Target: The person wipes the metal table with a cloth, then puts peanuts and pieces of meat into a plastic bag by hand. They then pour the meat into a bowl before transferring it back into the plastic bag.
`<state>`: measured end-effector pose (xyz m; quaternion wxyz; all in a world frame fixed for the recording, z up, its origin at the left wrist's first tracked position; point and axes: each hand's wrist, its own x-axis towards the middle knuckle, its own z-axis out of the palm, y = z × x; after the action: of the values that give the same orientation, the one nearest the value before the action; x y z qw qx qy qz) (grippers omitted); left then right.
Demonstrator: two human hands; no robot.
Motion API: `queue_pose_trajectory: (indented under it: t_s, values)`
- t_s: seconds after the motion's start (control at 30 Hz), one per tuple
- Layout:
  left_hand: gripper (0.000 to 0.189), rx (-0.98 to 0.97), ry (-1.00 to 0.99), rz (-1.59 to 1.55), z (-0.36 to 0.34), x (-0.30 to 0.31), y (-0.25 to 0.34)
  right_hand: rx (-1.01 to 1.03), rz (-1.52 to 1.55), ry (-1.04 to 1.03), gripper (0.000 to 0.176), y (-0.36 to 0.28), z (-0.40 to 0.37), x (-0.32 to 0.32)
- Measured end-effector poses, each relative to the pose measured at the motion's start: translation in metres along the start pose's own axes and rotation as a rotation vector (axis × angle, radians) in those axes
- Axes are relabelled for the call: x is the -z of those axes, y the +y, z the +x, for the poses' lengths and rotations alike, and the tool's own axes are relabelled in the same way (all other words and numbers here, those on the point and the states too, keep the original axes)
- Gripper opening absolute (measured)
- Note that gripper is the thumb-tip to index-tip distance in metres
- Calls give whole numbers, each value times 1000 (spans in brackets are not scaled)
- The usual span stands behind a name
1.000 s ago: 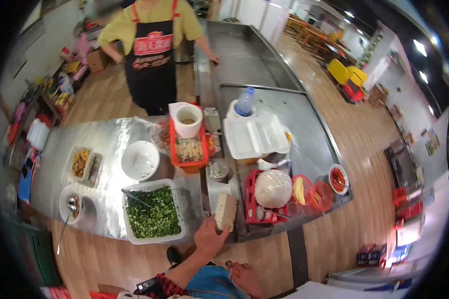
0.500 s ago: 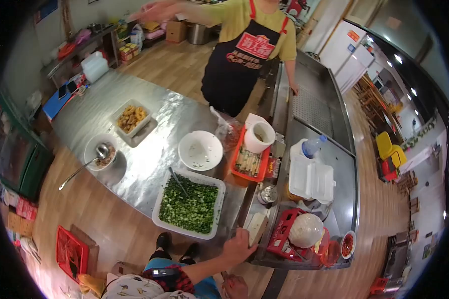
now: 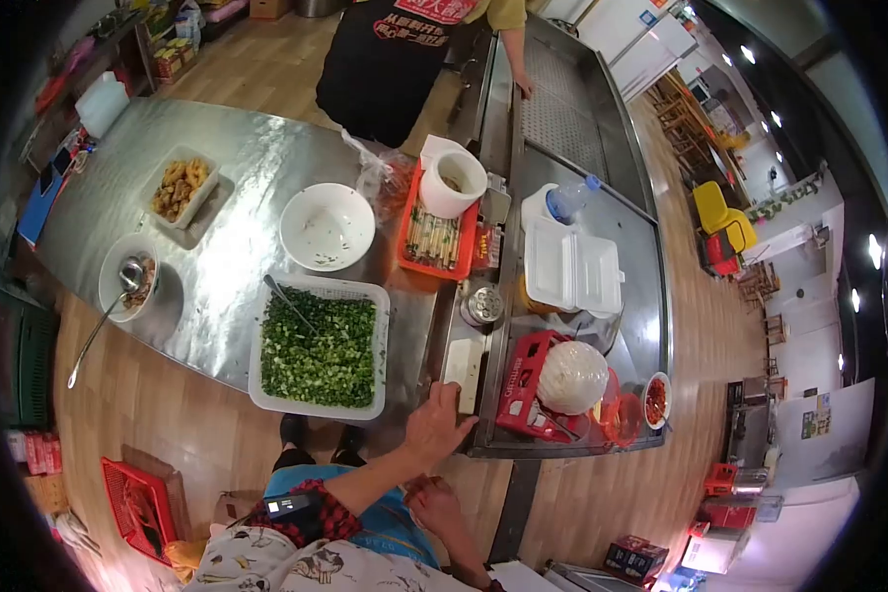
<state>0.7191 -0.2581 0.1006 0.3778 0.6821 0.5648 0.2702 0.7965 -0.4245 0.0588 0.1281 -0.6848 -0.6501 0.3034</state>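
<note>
My left hand rests at the near edge of the counter, thumb spread and fingertips against the near end of a long white block-like item. Below it, in front of the blue apron, is my right hand with its fingers curled in; anything inside is hidden. Left of my left hand stands a white tub of chopped green scallions, a spoon stuck in them. Beyond the block sits a small round metal-topped container.
A white bowl, a tub of fried pieces and a bowl with a ladle stand on the steel table. An orange basket, an open foam box and a red crate lie rightward. A person in a dark apron stands opposite.
The view has tilted down and turned right, so the tabletop things sit higher and further left. The co-worker's outstretched arm is out of view. My right hand shows more fully now.
</note>
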Motion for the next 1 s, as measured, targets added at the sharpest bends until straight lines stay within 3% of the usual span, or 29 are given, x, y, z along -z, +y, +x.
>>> queue_pose_trajectory:
  t_s: [0.17, 0.3, 0.33, 0.4, 0.47, 0.5, 0.53, 0.57, 0.6, 0.63, 0.7, 0.73, 0.8, 0.83, 0.9, 1.0]
  values:
    - [50, -135, 19, -133, 2, -2, -7, 63, 7, -29, 28, 0, 3, -2]
    - [47, -49, -32, -145, -16, 48, -6, 76, 45, -49, 27, -20, 13, 14]
    - [44, -89, 71, -192, -25, 69, -13, 87, 56, -59, 27, -29, 14, 20]
    - [38, -100, 340, -140, -38, 108, -41, -204, 329, -97, 25, -40, 18, 32]
    - [30, 31, 633, 18, -42, 162, -62, -135, 339, -72, 25, -34, 26, 30]
    - [30, 76, 823, 251, -40, 178, -87, -74, 342, -38, 25, -32, 29, 29]
    - [30, 89, 835, 268, -43, 185, -115, -59, 350, -56, 25, -34, 34, 28]
    - [28, 222, 750, 87, -45, 189, -144, -41, 391, -34, 26, -37, 41, 28]
    - [28, 351, 665, -99, -46, 197, -154, -22, 430, -14, 28, -40, 48, 27]
    - [28, 363, 687, -91, -48, 201, -160, -4, 431, -33, 28, -46, 54, 25]
    - [35, 622, 323, -448, -40, 214, -159, 37, 420, 103, 24, -57, 66, 21]
    - [35, 631, 346, -450, -38, 216, -163, 54, 420, 85, 24, -54, 69, 15]
    - [28, 460, 186, -44, -34, 214, -172, -201, 636, -24, 22, -50, 72, 8]
    - [28, 468, 195, -51, -37, 212, -173, -195, 628, -34, 22, -49, 70, 5]
    - [25, 442, 269, -111, -37, 213, -170, -395, 1042, -2, 14, -83, 77, 20]
    - [20, 365, 380, -37, -61, 217, -177, -389, 1052, 153, 15, -109, 79, 24]
